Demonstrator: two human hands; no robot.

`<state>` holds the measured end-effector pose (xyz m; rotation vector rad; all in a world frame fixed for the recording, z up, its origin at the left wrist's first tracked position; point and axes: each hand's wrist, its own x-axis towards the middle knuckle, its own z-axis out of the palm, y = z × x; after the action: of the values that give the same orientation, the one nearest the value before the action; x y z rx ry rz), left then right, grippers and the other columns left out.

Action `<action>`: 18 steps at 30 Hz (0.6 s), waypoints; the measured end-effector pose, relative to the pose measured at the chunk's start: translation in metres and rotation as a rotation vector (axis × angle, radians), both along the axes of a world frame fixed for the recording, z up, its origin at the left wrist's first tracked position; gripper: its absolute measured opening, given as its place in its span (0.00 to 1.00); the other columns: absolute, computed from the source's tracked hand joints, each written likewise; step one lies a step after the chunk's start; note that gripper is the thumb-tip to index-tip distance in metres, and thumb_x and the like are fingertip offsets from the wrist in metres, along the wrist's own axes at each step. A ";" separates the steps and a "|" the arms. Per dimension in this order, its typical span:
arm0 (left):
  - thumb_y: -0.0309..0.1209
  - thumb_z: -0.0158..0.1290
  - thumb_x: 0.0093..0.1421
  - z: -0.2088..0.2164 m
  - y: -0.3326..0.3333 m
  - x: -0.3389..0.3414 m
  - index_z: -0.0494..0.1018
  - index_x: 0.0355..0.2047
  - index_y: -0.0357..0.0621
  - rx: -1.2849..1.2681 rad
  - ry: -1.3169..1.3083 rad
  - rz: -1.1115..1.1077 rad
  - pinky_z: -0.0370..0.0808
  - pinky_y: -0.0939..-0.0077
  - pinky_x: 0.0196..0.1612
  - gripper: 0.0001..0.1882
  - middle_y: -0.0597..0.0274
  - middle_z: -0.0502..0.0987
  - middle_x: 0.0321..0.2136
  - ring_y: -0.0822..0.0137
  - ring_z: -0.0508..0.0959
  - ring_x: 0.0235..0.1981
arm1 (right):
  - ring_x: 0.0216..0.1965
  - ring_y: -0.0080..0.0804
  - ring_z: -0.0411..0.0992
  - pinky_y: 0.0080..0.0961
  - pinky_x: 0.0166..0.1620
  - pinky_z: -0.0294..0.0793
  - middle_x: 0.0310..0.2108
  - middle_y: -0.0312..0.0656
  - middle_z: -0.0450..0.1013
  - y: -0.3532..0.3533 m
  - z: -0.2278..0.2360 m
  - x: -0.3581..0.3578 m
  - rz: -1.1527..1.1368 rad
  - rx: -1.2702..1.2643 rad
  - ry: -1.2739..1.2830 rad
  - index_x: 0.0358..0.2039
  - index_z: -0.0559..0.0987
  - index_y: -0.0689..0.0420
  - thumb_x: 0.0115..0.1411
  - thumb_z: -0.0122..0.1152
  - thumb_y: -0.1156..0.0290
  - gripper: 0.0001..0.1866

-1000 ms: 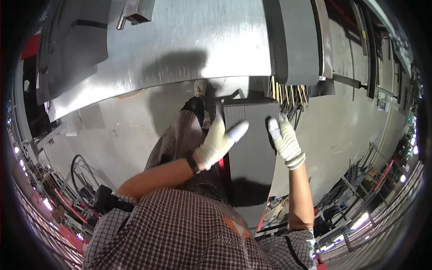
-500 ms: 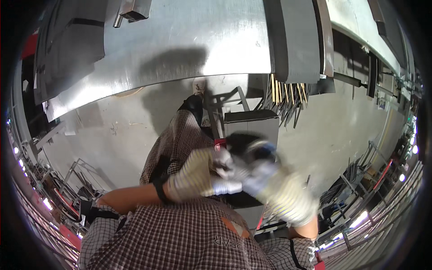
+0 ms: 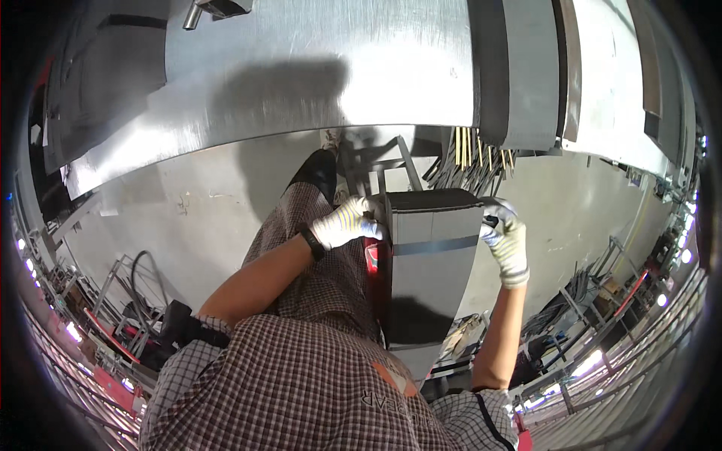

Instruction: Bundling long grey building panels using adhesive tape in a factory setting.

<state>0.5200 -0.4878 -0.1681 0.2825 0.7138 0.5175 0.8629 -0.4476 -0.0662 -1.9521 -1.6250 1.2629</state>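
A long grey block [image 3: 432, 282] with a dark far end stands right in front of me, and a blue-grey strip [image 3: 440, 246] runs across its upper face. My left hand [image 3: 348, 223], in a striped knit glove, is closed at the block's left edge near the far corner. Its fingertips are partly hidden there. On the opposite side, my right hand [image 3: 505, 239], gloved the same way, is curled in beside the far right corner. Something small and dark shows between its fingers, too unclear to name. A red item [image 3: 371, 255] lies against the block's left side.
Ahead stretches a shiny metal table [image 3: 301, 90], with dark grey slabs [image 3: 526, 75] at its right and a metal tube piece [image 3: 214, 9] on top. A bundle of thin rods [image 3: 474, 161] lies below its edge. Metal stock [image 3: 571, 293] is piled at right.
My hands were together over the block, the right one blurred around a dark, round-looking thing. They have parted to its two sides, and the strip across the block now shows.
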 end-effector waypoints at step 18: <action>0.28 0.54 0.63 -0.092 0.013 0.086 0.71 0.53 0.37 0.202 -0.185 -0.027 0.76 0.76 0.51 0.19 0.61 0.76 0.49 0.70 0.76 0.48 | 0.65 0.64 0.54 0.55 0.64 0.56 0.66 0.67 0.51 -0.058 0.058 -0.182 -0.141 0.220 -0.581 0.69 0.54 0.63 0.38 0.73 0.34 0.67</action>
<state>0.6063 -0.4749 -0.2601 0.4261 0.4783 0.5830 0.6812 -0.5051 -0.0082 -2.3667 -1.7332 0.4527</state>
